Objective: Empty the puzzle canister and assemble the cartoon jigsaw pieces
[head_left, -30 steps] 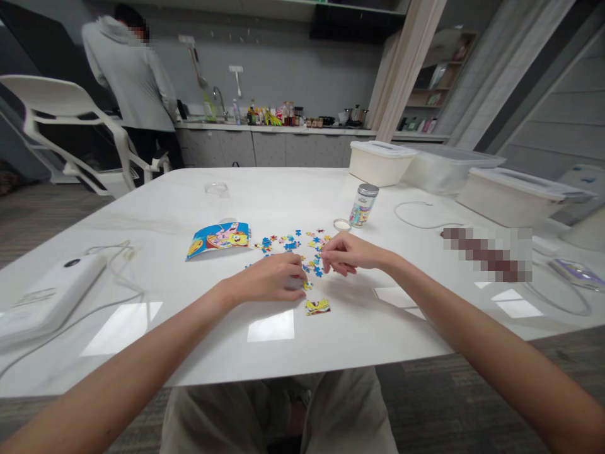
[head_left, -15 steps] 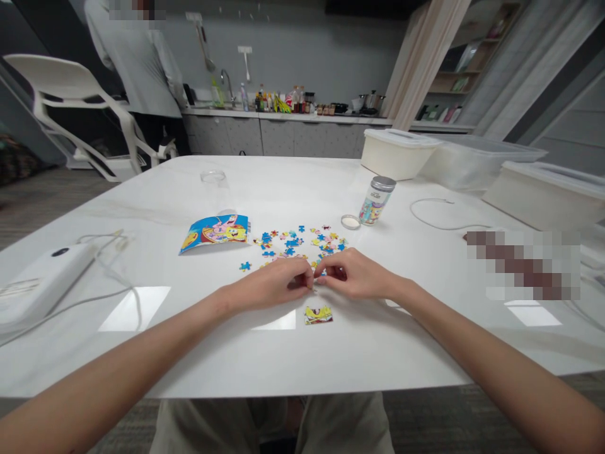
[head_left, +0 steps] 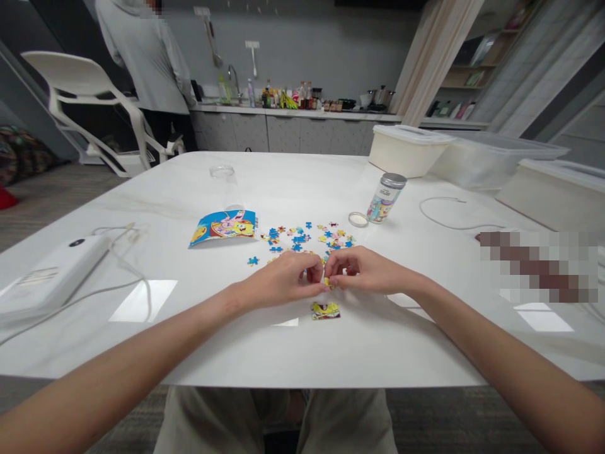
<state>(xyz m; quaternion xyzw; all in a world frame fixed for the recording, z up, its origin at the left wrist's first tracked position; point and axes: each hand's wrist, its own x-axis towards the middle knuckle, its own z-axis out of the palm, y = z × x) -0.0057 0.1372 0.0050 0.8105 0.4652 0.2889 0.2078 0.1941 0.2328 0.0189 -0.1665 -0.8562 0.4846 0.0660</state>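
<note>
Left hand [head_left: 281,280] and right hand [head_left: 366,271] closer now, together, fingertips pinching small yellow jigsaw piece [head_left: 327,282], held just above assembled puzzle section [head_left: 326,310], within reach of loose pieces [head_left: 302,238].

light: dim indoor, overhead | glare: pale patches [head_left: 143,301] on white tabletop [head_left: 378,353] | edges: bowed, stretched, probably soft

Puzzle pieces [head_left: 297,243] between pouch [head_left: 222,228] and jar [head_left: 386,198]

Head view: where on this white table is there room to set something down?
Room lies between the joined puzzle pieces and the white table's near edge, and between the printed card and the white device. Crowded: loose pieces around the left hand and right hand.
</note>
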